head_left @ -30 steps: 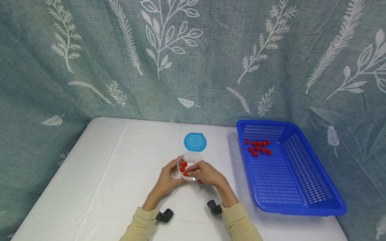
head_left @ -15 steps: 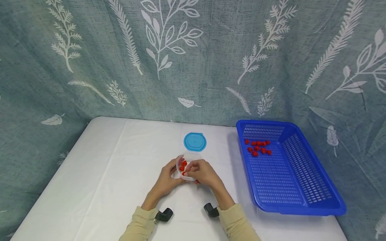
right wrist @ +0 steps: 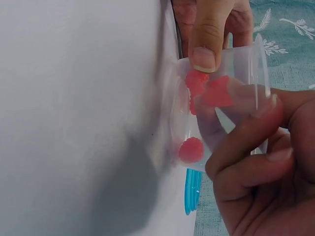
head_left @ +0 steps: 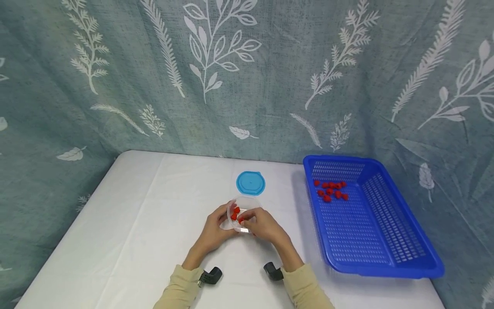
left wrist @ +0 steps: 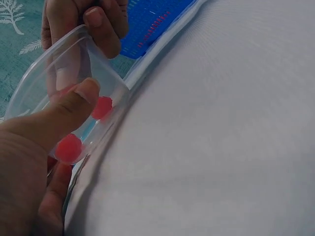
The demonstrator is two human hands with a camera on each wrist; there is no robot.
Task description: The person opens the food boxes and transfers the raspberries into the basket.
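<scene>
My left hand [head_left: 214, 227] grips a clear plastic tub [head_left: 247, 201] from its left side, with the thumb on the near wall. The fingers of my right hand [head_left: 266, 223] reach in over the tub's rim. Between right thumb and fingertip, seen through the wall in the right wrist view, is a red raspberry [right wrist: 219, 92]. Other raspberries sit low in the tub, among them one raspberry [right wrist: 191, 150] near the base and another raspberry [left wrist: 69, 148] beside my left thumb in the left wrist view.
A blue lid [head_left: 251, 183] lies on the white table [head_left: 162, 206] just behind the tub. To the right stands a large blue basket [head_left: 359, 240] with several raspberries [head_left: 327, 198] in its far left corner. Patterned green cloth [head_left: 247, 107] hangs behind the table.
My right fingertips shift left inside the tub, then back slightly to the right with the raspberry. The left hand keeps its grip in place. The lid and basket stay put.
</scene>
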